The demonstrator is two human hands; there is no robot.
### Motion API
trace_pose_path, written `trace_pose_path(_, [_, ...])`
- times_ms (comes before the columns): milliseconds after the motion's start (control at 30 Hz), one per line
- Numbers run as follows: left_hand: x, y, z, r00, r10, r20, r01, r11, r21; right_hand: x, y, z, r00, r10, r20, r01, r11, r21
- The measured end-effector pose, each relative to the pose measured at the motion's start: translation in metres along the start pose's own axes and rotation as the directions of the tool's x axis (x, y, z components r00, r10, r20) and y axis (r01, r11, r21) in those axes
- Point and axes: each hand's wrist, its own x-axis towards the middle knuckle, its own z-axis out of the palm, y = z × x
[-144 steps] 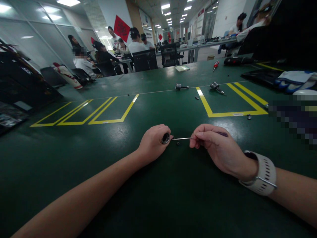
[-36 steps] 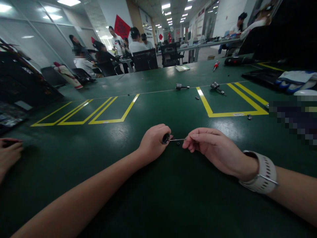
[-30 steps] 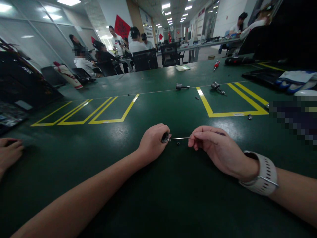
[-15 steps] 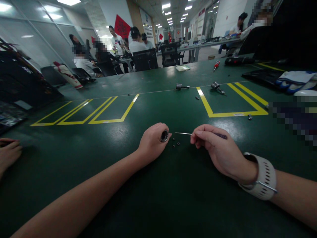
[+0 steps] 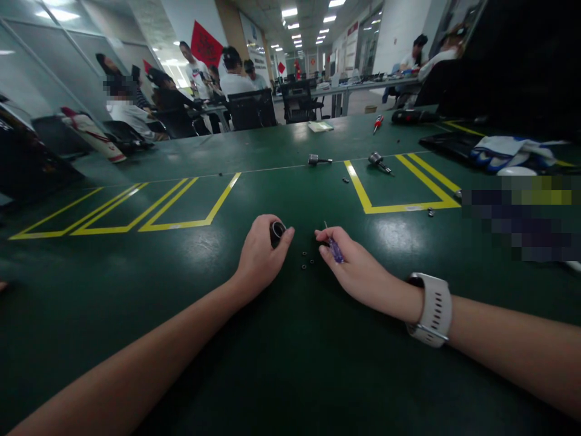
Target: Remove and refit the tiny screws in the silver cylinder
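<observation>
The left hand (image 5: 261, 257) lies on the green surface (image 5: 281, 363) with its forearm stretched flat, fingers curled round a short dark metal cylinder (image 5: 276, 232) whose open, ring-like end faces up and to the right. The right hand (image 5: 358, 269) rests palm half up just beside it, its fingers loosely closed on a small screwdriver (image 5: 334, 247) — translucent purple handle in the palm, thin metal tip sticking out past the fingers. A white perforated watch strap (image 5: 431, 309) wraps that wrist.

Between the two hands a few tiny dark rings (image 5: 307, 261) sit loose on the smooth, slightly glossy mat. Further out, yellow tape lines (image 5: 363, 194) mark off bays; two small metal parts (image 5: 318, 160) lie near the far line, a red-handled screwdriver (image 5: 376, 123) beyond them, and blue-and-white gloves (image 5: 503, 151) off to the right — all well apart from the hands. People sit at desks in the background.
</observation>
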Motion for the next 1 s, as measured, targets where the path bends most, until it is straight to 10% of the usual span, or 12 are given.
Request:
trace_pose_path(367, [0.001,-0.008,0.001,0.984,-0.014,-0.179,0.012,1.0,-0.012,0.004,-0.008,0.013,0.903,-0.326,0.28,0.356,0.932,-0.064])
trace_pose_path(633, [-0.002,-0.006,-0.003,0.976,0.088,-0.199,-0.085,0.996,0.025,-0.071,-0.02,-0.009,0.619,-0.488,0.615,0.691,0.71,-0.133])
trace_pose_path(833, [-0.01,0.017,-0.01,0.994,-0.017,-0.106,-0.02,0.94,-0.339,-0.109,0.001,-0.048,0.606,-0.536,0.588,0.773,0.572,-0.275])
trace_pose_path(1000, [-0.028,0.059,-0.03,0.943,-0.196,0.27,0.332,0.618,-0.713,-0.114,0.017,-0.07,0.66,-0.529,0.534,0.735,0.601,-0.313])
